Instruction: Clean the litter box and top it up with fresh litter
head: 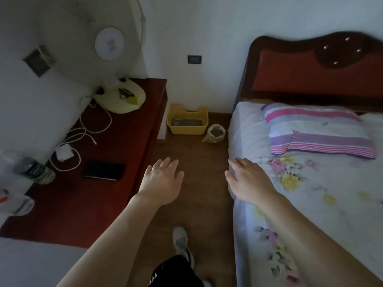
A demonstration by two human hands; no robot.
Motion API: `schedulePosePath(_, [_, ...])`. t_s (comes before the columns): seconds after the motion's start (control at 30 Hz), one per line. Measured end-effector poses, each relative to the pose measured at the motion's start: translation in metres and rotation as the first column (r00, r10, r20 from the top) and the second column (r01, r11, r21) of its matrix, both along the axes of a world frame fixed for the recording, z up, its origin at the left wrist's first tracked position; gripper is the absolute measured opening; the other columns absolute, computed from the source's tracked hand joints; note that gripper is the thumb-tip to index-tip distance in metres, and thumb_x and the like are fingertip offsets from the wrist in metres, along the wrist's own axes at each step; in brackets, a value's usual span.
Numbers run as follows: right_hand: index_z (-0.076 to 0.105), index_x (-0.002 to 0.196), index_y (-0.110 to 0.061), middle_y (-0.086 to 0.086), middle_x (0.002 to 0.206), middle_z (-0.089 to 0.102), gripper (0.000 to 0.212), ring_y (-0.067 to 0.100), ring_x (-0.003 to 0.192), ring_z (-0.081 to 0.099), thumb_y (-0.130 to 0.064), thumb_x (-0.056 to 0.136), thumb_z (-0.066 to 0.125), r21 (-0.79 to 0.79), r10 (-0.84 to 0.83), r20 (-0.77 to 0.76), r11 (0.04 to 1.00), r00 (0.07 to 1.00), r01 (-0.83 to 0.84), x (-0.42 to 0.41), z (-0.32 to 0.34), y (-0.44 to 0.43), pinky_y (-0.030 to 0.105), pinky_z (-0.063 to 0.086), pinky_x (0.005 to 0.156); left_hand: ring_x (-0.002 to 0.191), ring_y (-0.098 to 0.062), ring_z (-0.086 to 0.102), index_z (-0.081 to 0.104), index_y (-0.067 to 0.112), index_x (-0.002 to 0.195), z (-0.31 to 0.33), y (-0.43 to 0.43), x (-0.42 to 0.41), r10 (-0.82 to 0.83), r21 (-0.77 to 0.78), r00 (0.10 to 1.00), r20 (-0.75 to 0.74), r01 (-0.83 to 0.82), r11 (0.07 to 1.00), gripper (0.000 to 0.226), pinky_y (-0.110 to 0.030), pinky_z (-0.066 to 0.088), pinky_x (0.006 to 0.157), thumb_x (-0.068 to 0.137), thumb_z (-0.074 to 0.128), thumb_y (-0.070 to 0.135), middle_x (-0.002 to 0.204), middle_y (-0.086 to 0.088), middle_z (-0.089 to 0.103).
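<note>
Floorboards [199, 154] run between red counter [116, 141] and bed [310, 204]; the yellow litter box [186, 130] sits by the far wall [217, 59] (litter bag [216, 133] just beside). Left hand [160, 183] and right hand [250, 181] reach forward, fingers [173, 165] spread, empty.

Both bare forearms reach forward from the lower frame; left hand [160, 182] and right hand [249, 179] spread flat, palms down, fingers straight, holding nothing.

Nothing here is giving me words I can read: the fan hub [109, 44] is showing only a faint mark, and the bottle label [38, 171] is blurring into green.
</note>
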State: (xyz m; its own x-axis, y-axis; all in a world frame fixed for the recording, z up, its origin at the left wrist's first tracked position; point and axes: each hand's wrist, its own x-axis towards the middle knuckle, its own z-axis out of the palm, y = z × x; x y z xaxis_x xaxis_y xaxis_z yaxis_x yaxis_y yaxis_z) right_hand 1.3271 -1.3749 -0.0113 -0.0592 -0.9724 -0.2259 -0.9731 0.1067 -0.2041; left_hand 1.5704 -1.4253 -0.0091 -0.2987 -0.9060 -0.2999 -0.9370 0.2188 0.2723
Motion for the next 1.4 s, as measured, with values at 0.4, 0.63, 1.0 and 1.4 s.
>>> schedulePosePath(0.4, [0.029, 0.154, -0.022, 0.003, 0.161, 0.033, 0.056, 0.023, 0.150, 0.025, -0.047, 0.105, 0.022, 0.170, -0.043, -0.001, 0.985, 0.999, 0.042, -0.074, -0.039, -0.276, 0.045, 0.023, 0.122, 0.153, -0.020, 0.009, 0.019, 0.026, 0.156, -0.048, -0.295, -0.092, -0.046, 0.062, 0.999, -0.012, 0.047, 0.997, 0.056, -0.047, 0.014, 0.124, 0.105, 0.029, 0.043, 0.166, -0.002, 0.011])
schedulePosePath(0.63, [0.026, 0.156, -0.020, 0.004, 0.163, 0.027, 0.058, 0.024, 0.151, 0.019, -0.047, 0.105, 0.021, 0.242, 0.044, 0.055, 0.969, 0.997, -0.057, -0.123, -0.088, -0.440, 0.045, 0.021, 0.122, 0.153, -0.019, 0.011, 0.018, 0.027, 0.157, -0.106, -0.441, -0.141, -0.023, 0.127, 0.997, 0.080, 0.013, 0.992, 0.056, -0.045, 0.013, 0.124, 0.105, 0.024, 0.045, 0.166, 0.000, 0.015])
schedulePosePath(1.0, [0.024, 0.156, -0.020, 0.003, 0.161, 0.030, 0.060, 0.024, 0.150, 0.023, -0.048, 0.104, 0.031, 0.349, 0.175, 0.159, 0.911, 0.972, -0.221, -0.149, -0.264, -0.659, 0.042, 0.022, 0.122, 0.152, -0.019, 0.015, 0.019, 0.028, 0.157, -0.282, -0.618, -0.168, 0.152, 0.279, 0.984, 0.087, -0.171, 0.945, 0.060, -0.040, 0.017, 0.123, 0.103, 0.035, 0.048, 0.165, 0.003, 0.019])
schedulePosePath(1.4, [0.035, 0.150, -0.020, 0.005, 0.154, 0.038, 0.053, 0.024, 0.144, 0.033, -0.043, 0.103, 0.040, 0.361, 0.280, 0.204, 0.869, 0.938, -0.338, -0.131, -0.666, -0.774, 0.042, 0.029, 0.119, 0.143, -0.021, 0.031, 0.024, 0.028, 0.155, -0.690, -0.733, -0.162, 0.137, 0.275, 0.985, 0.103, -0.160, 0.948, 0.064, -0.040, 0.033, 0.114, 0.099, 0.048, 0.047, 0.159, 0.003, 0.028])
